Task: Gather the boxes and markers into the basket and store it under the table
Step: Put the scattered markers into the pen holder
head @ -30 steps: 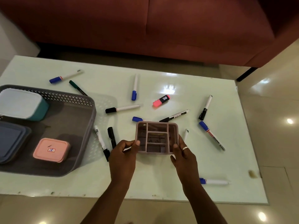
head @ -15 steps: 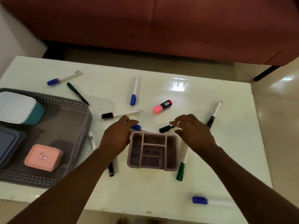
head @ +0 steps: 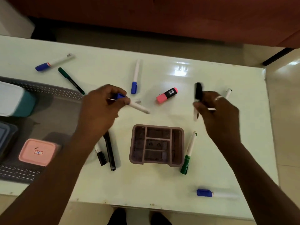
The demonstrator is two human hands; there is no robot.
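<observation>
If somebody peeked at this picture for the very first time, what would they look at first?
Probably the two hands in the middle: the left hand holds a blue-capped white marker and the right hand holds a black-capped white marker, both above a brown plastic organiser tray with dividers. Next comes the bright pink highlighter lying between the hands, then the grey mesh basket at the left holding a small pink lidded box.

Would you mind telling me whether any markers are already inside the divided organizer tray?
No, the divided organizer tray shows only bare compartments, while the green-capped marker lies on the table beside it.
</observation>
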